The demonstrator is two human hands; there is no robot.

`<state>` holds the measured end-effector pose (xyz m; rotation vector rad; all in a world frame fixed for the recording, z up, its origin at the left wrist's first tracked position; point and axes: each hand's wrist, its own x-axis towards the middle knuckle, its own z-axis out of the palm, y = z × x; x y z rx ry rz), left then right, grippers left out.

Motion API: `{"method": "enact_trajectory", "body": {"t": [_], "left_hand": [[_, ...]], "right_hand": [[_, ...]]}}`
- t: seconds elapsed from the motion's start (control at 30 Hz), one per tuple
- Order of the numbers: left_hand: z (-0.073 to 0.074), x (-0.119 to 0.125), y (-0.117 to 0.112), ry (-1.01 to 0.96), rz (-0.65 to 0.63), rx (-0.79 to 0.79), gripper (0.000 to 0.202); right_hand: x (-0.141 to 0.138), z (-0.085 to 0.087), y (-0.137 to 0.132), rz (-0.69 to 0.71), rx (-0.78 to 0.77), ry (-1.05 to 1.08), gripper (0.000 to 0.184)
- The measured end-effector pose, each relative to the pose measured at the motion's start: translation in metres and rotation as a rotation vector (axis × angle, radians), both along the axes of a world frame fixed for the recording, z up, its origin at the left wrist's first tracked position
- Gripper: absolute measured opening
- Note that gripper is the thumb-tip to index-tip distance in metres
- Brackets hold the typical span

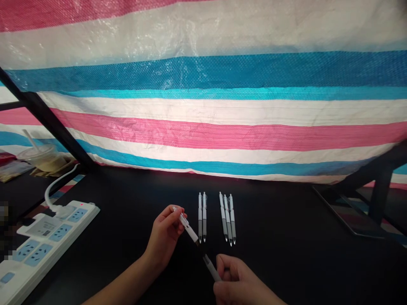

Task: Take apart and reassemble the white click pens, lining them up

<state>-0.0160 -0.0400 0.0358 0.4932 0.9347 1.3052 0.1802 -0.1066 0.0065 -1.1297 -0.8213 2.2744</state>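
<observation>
My left hand (167, 231) is closed, pinching the white upper barrel (190, 232) of a pen near its clip end. In the fingers of my right hand (237, 279) is the grey grip section (211, 267) of that pen, its lower end hidden by them. The two parts line up on a slant, with a narrow dark stretch between them; whether a refill bridges it I cannot tell. Just beyond my hands lie two white-and-grey pens (202, 216) side by side. To their right is a group of three similar pens (227, 218), tips toward me.
A white power strip (60, 245) with a plugged-in cable lies along the left of the black table (276, 237). At far left stands a plastic cup with a straw (43, 156). A dark flat tablet-like panel (346, 212) is at right. Striped sheeting (203, 135) hangs behind.
</observation>
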Motion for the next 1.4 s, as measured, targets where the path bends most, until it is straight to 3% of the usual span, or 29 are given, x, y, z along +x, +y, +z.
{"method": "enact_trajectory", "body": {"t": [0.23,0.63,0.83,0.97,1.2,1.4], "left_hand": [[-0.002,0.013,-0.016,0.089,-0.237,0.048,0.019],[-0.005,0.009,-0.015,0.08,-0.33,0.128,0.015],[-0.006,0.008,-0.015,0.085,-0.277,0.126,0.016],[-0.007,0.007,-0.015,0.086,-0.213,0.122,0.014],[-0.007,0.007,-0.014,0.081,-0.191,0.099,0.013],[-0.005,0.006,-0.015,0.091,-0.18,0.091,0.016]], "right_hand": [[-0.001,0.001,-0.002,-0.069,-0.013,0.031,0.033],[-0.002,-0.009,-0.004,-0.06,-0.02,0.072,0.038],[-0.002,-0.006,-0.006,-0.03,-0.024,0.068,0.052],[-0.002,-0.003,-0.004,-0.025,0.039,0.059,0.04],[-0.004,-0.001,-0.002,-0.013,0.024,0.014,0.054],[-0.005,0.005,0.001,-0.087,0.081,-0.021,0.043]]}}
